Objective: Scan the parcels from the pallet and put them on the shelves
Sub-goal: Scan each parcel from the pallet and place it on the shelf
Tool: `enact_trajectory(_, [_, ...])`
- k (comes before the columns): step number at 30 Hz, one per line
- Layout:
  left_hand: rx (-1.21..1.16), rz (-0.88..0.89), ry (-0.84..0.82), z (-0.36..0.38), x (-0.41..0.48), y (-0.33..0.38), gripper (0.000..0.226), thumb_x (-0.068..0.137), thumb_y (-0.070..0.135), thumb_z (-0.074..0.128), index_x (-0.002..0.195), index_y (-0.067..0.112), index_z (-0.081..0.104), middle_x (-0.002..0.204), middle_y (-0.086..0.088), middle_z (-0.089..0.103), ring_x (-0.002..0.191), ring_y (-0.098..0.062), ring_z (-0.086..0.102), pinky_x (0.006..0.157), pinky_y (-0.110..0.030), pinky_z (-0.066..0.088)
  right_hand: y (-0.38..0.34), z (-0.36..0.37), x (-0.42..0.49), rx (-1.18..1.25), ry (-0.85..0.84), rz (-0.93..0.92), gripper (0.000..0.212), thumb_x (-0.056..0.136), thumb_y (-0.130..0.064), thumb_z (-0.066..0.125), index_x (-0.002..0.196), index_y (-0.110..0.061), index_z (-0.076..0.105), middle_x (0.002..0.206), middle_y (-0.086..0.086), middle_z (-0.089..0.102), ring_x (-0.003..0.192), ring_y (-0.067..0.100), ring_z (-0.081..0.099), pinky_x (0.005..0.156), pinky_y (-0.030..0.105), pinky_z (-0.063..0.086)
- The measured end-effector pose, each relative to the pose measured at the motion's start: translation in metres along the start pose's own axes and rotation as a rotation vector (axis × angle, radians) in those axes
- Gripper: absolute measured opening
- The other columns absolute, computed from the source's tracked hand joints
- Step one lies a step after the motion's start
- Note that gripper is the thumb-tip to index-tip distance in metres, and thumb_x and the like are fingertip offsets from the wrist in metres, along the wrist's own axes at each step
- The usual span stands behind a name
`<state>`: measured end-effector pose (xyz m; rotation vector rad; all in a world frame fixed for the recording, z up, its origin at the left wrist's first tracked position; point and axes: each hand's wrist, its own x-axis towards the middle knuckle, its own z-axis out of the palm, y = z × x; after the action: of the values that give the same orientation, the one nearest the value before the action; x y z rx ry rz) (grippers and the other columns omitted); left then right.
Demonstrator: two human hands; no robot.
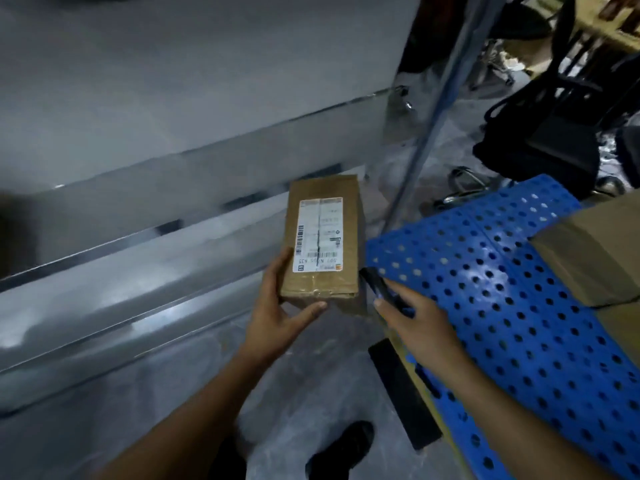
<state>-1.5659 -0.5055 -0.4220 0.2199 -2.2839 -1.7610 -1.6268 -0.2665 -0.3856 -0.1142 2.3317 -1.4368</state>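
One parcel (322, 237) in left hand (277, 306), scanner (379, 289) in right hand (420, 329).

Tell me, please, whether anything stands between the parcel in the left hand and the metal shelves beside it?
Nothing visible does. The left hand holds the parcel right by the blurred shelves, with only open space between. The right hand and its scanner are on the parcel's far side, by the pallet.

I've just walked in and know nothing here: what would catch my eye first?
A brown parcel with a white label, mid-frame, gripped by the left hand. Beside it the right hand holds a dark scanner. To the right lies a bright blue perforated pallet bearing a larger box.
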Motion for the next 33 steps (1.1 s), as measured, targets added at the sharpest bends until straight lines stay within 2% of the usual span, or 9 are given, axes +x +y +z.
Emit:
enact_trajectory(4, [0.101,-0.016,0.206,-0.121,-0.013,-0.009,0.111,0.066,0.047,0.094,0.156,0.026,0.032,0.147,0.029,0.045,0.135,-0.003,0.051,0.104,-0.025,0.051,-0.062,0.108,0.029,-0.04,-0.151,-0.094,0.034,0.09,-0.037,0.071,0.122,-0.048,0.064,0.102,-0.027,0.068,0.097,-0.01,0.061,0.082,0.013,0.048])
enact_trajectory(6, [0.14,-0.042,0.326,-0.183,-0.026,-0.018,0.11,0.064,0.054,0.093,0.155,0.032,0.033,0.148,0.024,0.044,0.137,-0.006,0.05,0.105,-0.03,0.052,-0.092,0.17,0.037,-0.039,-0.223,-0.147,0.037,0.09,-0.035,0.07,0.127,-0.04,0.065,0.107,-0.023,0.069,0.1,-0.009,0.061,0.086,0.017,0.048])
enact_trajectory(12, [0.268,-0.093,0.597,-0.353,-0.056,-0.057,0.103,0.065,0.06,0.089,0.15,0.04,0.035,0.148,0.023,0.045,0.137,-0.004,0.049,0.104,-0.03,0.052,-0.182,0.352,0.053,-0.048,-0.439,-0.26,0.034,0.093,-0.041,0.065,0.117,-0.064,0.055,0.091,-0.048,0.061,0.088,-0.023,0.057,0.066,0.002,0.043])
enact_trajectory(16, [0.54,-0.074,0.693,-0.422,-0.043,-0.084,0.078,0.084,0.053,0.074,0.149,0.024,0.043,0.165,-0.007,0.027,0.154,-0.024,0.026,0.123,-0.023,0.027,-0.222,0.435,0.067,-0.047,-0.434,-0.228,0.027,0.091,-0.048,0.065,0.115,-0.059,0.062,0.084,-0.043,0.064,0.081,-0.017,0.061,0.062,0.003,0.041])
enact_trajectory(19, [0.807,-0.033,0.656,-0.438,-0.022,-0.091,0.08,0.097,0.056,0.056,0.159,0.012,0.033,0.171,-0.012,0.015,0.16,-0.034,0.0,0.129,-0.046,0.004,-0.241,0.472,0.081,0.007,-0.409,-0.123,0.031,0.086,-0.056,0.067,0.116,-0.049,0.068,0.078,-0.017,0.07,0.07,0.006,0.067,0.058,0.022,0.048])
enact_trajectory(23, [0.953,-0.09,0.53,-0.45,0.003,-0.08,0.104,0.088,0.086,0.037,0.165,0.017,0.018,0.173,-0.006,0.01,0.159,-0.029,-0.014,0.127,-0.046,-0.014,-0.261,0.479,0.096,0.038,-0.37,-0.065,0.019,0.085,-0.056,0.068,0.103,-0.059,0.069,0.072,-0.011,0.071,0.061,0.012,0.066,0.049,0.025,0.045])
enact_trajectory(25, [0.967,-0.137,0.499,-0.456,0.009,-0.075,0.107,0.086,0.089,0.035,0.164,0.018,0.02,0.173,-0.008,0.01,0.158,-0.029,-0.016,0.127,-0.05,-0.013,-0.264,0.462,0.1,0.012,-0.35,-0.113,0.018,0.085,-0.055,0.067,0.092,-0.071,0.063,0.076,-0.012,0.072,0.064,0.01,0.067,0.054,0.024,0.047])
enact_trajectory(28, [1.006,-0.19,0.46,-0.451,0.011,-0.067,0.113,0.084,0.092,0.031,0.164,0.014,0.016,0.173,-0.012,0.005,0.157,-0.032,-0.02,0.125,-0.054,-0.016,-0.257,0.419,0.101,0.012,-0.301,-0.118,0.021,0.083,-0.06,0.065,0.097,-0.075,0.059,0.078,-0.016,0.071,0.069,0.004,0.067,0.057,0.019,0.046])
enact_trajectory(33, [0.896,0.075,0.252,-0.382,0.032,-0.043,0.097,0.091,0.081,0.043,0.159,0.014,0.031,0.172,-0.008,0.015,0.16,-0.027,-0.008,0.127,-0.051,-0.006,-0.216,0.313,0.08,0.077,-0.102,-0.073,0.029,0.087,-0.05,0.07,0.111,-0.065,0.062,0.094,-0.034,0.067,0.088,-0.008,0.064,0.074,0.012,0.048])
